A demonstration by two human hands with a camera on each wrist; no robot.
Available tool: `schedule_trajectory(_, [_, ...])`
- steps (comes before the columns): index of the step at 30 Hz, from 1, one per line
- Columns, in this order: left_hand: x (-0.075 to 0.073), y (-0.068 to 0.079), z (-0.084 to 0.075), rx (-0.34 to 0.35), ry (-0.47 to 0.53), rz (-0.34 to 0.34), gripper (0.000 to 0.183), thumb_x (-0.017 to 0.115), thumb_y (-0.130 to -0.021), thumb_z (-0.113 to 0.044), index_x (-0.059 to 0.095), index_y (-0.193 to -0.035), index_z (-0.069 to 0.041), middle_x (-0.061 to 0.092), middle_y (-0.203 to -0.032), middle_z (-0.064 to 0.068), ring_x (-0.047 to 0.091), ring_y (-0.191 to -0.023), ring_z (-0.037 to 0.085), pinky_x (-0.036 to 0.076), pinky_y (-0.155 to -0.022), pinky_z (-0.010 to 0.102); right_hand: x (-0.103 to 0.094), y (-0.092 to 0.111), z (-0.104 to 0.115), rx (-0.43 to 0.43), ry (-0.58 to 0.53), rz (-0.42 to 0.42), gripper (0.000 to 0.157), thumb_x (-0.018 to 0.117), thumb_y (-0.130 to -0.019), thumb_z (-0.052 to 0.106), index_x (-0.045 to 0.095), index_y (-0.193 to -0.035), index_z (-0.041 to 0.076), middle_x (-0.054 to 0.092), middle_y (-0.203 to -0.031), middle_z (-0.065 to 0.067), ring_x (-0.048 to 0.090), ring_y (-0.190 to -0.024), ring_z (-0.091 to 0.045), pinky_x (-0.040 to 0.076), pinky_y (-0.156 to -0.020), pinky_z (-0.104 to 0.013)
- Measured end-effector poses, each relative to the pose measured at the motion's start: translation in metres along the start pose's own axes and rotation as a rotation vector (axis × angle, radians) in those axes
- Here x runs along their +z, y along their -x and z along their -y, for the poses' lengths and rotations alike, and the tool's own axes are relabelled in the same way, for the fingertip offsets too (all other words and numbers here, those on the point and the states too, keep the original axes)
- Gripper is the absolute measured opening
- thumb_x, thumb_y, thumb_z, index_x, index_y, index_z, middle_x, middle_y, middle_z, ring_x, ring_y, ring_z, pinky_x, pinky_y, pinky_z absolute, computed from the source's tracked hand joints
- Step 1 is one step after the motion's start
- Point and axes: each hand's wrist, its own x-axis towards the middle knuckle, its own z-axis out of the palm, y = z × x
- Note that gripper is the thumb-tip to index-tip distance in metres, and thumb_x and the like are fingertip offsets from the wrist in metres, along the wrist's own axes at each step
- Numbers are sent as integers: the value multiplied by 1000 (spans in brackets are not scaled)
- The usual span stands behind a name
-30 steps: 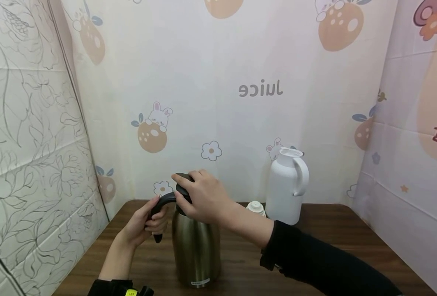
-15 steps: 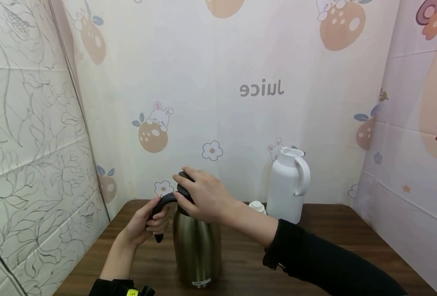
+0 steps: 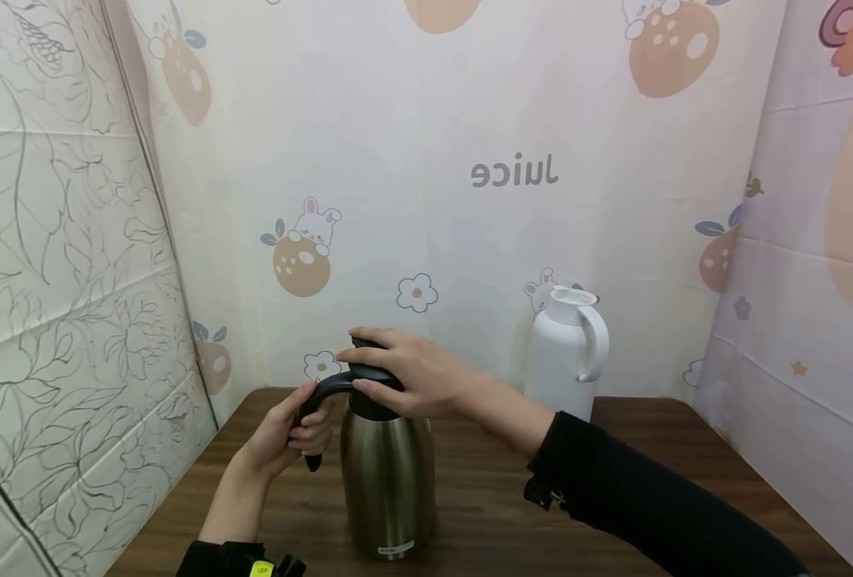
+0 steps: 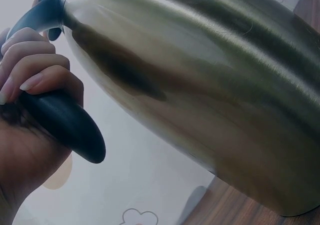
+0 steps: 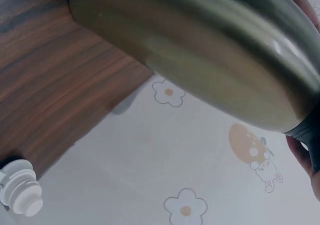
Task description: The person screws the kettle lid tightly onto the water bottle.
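Observation:
An upright bronze-coloured metal vacuum jug [image 3: 386, 481] stands on the wooden table, near the middle of the head view. My left hand [image 3: 278, 429] grips its black handle [image 4: 65, 122], fingers curled round it with the lower tip poking out below. Over the top, my right hand [image 3: 422, 373] holds the black lid [image 3: 374, 377], its fingers spread across and around the side. Part of the lid is hidden under those fingers. The right wrist view shows mostly the jug's body, with a little of the hands at its right edge.
Behind my right forearm stands a white jug [image 3: 559, 353] without a stopper, its handle to the right. A white stopper [image 5: 22, 190] lies on the table in the right wrist view. Patterned cloth [image 3: 426, 200] hangs behind the table and along both sides.
My right hand has turned on the lid, its fingers shifting round so more of the black top shows. My left hand keeps its grip. The forearm now covers the white stopper in the head view.

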Motion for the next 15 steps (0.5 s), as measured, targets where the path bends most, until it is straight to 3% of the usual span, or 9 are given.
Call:
schedule_trajectory(8, [2, 0, -1, -7, 0, 0, 48, 8, -111, -34, 27, -74, -10, 22, -56, -4, 16, -41, 12, 9, -37, 32, 1, -1, 12, 57, 75, -33, 41, 45, -101, 41, 60, -134, 21, 51, -144, -12, 51, -124, -24, 52, -95, -43])
schedule_trajectory(15, [3, -1, -2, -5, -16, -2, 48, 8, -111, -33, 27, -74, -8, 22, -56, -3, 16, -41, 12, 9, -37, 33, 6, -5, 33, 244, 226, -111, 41, 44, -99, 42, 65, -127, 20, 58, -134, -14, 60, -102, -27, 60, -72, -43])
